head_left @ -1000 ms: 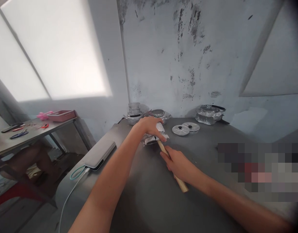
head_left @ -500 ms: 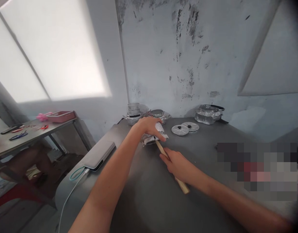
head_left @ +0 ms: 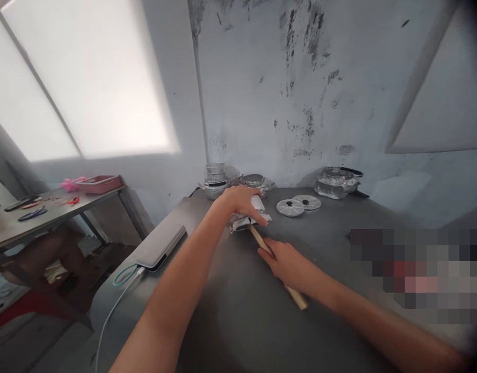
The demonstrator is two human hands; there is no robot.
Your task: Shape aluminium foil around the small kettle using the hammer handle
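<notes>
My left hand [head_left: 244, 201] is closed over a crumpled silvery-white piece [head_left: 257, 204] at the middle of the grey table, thumb toward the right. A dark edge shows along the bottom of that piece, but most of it is hidden under the hand. From its near side a pale wooden handle [head_left: 258, 236] slants down to the right. My right hand [head_left: 279, 259] is wrapped round this handle, and its squared end sticks out below the palm. Whether the handle is fixed to the crumpled piece I cannot tell.
Behind the hands stand metal pots [head_left: 217, 181] and two round lids [head_left: 290, 207] with black knobs. A plastic-wrapped pan [head_left: 333, 185] sits farther right. At left lies a grey case [head_left: 164, 246] with a white cable. A side table holds a pink basket [head_left: 100, 184].
The whole view has shifted slightly. Both hands keep the same hold, and the handle lies at almost the same slant.
</notes>
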